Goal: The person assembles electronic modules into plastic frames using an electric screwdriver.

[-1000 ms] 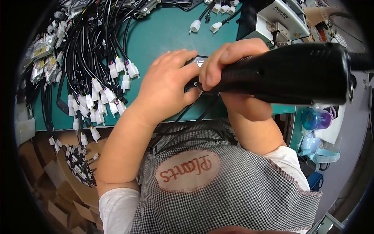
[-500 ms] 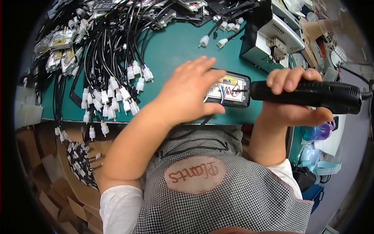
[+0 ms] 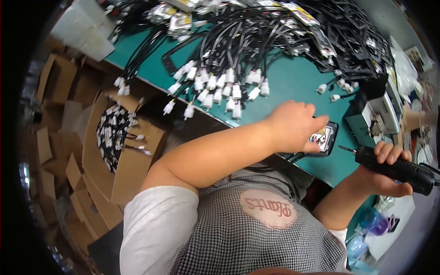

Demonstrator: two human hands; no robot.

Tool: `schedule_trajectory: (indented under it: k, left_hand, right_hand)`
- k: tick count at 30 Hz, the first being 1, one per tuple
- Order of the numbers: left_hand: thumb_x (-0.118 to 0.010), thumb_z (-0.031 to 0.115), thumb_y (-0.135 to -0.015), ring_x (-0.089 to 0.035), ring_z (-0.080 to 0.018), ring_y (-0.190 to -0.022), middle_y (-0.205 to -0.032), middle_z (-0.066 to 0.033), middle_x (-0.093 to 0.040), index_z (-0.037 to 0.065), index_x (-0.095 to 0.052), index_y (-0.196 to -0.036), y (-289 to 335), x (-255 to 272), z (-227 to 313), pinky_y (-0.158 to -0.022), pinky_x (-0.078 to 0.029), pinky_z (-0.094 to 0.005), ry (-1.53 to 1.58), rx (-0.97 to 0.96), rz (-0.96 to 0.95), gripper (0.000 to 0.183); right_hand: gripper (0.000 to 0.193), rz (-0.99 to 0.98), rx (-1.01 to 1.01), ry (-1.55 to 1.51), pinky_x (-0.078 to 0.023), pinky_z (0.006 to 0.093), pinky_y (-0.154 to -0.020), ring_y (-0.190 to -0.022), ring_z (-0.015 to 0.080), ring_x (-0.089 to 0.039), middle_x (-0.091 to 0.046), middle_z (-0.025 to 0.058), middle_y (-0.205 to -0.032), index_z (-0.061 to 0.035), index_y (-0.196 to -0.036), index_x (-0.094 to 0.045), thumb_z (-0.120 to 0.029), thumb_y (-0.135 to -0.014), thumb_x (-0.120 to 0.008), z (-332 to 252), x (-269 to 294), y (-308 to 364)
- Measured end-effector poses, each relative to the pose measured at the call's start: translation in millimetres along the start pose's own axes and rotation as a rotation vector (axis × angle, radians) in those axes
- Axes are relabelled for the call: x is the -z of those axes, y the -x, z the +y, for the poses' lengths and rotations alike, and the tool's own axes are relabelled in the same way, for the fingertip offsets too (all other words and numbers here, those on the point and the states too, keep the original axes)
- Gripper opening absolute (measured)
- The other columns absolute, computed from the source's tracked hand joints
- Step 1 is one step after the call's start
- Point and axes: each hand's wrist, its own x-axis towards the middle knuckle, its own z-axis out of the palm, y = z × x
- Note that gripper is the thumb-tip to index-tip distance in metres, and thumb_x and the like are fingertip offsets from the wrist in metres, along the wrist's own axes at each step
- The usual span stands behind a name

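My left hand grips a small black-cased electronic module near the table's front edge, fingers on its far side and thumb on its near side. The module's open face shows a pale label and some wires, partly hidden by the hand. Wrapped in my right hand is a black electric screwdriver, held roughly level. Its bit points left toward the module and stands apart from it, above the green tabletop. A dark cable runs from near the module over the table edge.
Bundles of black cables with white connectors cover the left and back of the table. A white-and-black box-shaped device stands at right, with a purple-blue cup nearer me. Below left, an open cardboard box holds more cables.
The screwdriver has pulled back right, its bit leaving the module's face. My view has swung left, so the table appears tilted and more boxes show. My left hand stays on the module.
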Motion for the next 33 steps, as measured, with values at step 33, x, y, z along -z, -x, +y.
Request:
schedule_trajectory:
  k: [33]
  left_hand:
    - [-0.068, 0.012, -0.081, -0.057, -0.0264, -0.084, -0.087, -0.0091, -0.062, 0.004, -0.066, -0.09, 148, 133, -130, -0.077, -0.043, -0.035, -0.465, 0.355, 0.721, 0.013]
  right_hand:
    - [0.072, 0.166, -0.144, 0.318, -0.043, 0.032, -0.055, -0.059, 0.0188, -0.051, -0.05, 0.0052, -0.073, -0.008, -0.106, -0.048, -0.066, -0.069, -0.069, 53, 16, 16]
